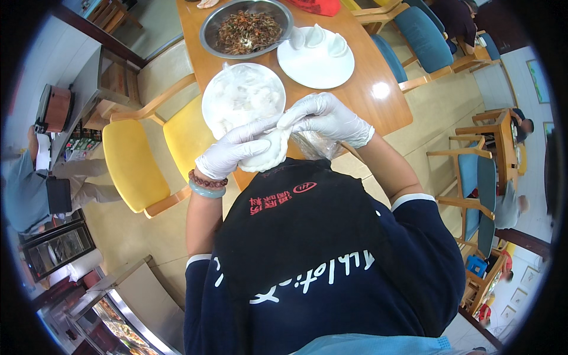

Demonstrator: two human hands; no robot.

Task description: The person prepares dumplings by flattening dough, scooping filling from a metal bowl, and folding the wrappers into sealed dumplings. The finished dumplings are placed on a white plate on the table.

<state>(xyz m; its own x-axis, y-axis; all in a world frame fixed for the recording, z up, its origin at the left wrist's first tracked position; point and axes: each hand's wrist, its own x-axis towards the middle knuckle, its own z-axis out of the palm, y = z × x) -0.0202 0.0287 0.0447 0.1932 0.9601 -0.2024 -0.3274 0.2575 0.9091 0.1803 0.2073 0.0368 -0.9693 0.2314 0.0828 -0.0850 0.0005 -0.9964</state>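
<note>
A white, soft dough dumpling (pixel 269 154) rests in my left hand (pixel 232 152), whose gloved fingers curl around its side. Its edge is pinched at the top by the fingertips of my right hand (pixel 331 118), also in a thin white glove. Just beyond my left hand, white dough pieces under clear plastic (pixel 245 94) lie on a white plate (pixel 208 112). A second white plate (pixel 313 76), farther right, bears several folded dumplings (pixel 315 36) along its far rim. Behind the plates, a steel bowl (pixel 207 42) holds a brown shredded filling (pixel 248 31).
The wooden table (pixel 378 77) ends close to my body. Crumpled clear plastic (pixel 313 145) lies by its near edge below my right hand. Yellow chairs (pixel 133 160) stand at left, blue chairs (pixel 420 38) at right. A person (pixel 26 195) stands at far left; others sit at right.
</note>
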